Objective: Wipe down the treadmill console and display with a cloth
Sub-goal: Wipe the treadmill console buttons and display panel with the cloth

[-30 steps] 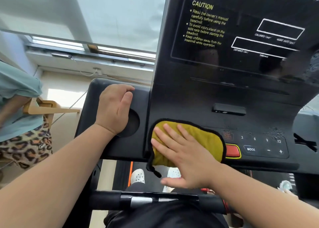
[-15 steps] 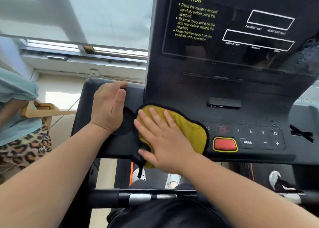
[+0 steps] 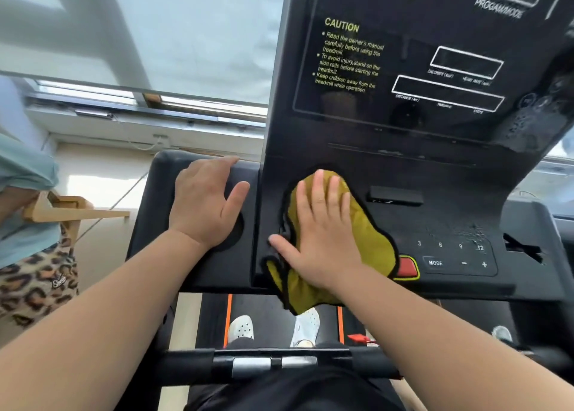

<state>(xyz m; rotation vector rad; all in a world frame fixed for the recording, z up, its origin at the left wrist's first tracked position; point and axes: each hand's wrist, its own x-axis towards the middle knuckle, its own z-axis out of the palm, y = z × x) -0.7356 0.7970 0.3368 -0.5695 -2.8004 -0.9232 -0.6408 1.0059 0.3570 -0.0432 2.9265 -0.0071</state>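
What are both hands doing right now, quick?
Left hand: open, resting on the black side tray.
Right hand: open, pressing the yellow cloth flat against the console.

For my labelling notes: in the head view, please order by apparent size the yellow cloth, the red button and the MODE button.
1. yellow cloth, clearly largest.
2-3. red button and MODE button: unranked, since the cloth hides part of the red one.

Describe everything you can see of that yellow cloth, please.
The yellow cloth looks like soft, fuzzy microfibre with a black stitched edge. It lies spread, slightly rumpled, on the lower left of the black console, its near end hanging over the front edge. The right hand presses flat on it with straight fingers. Its right edge reaches the red button.
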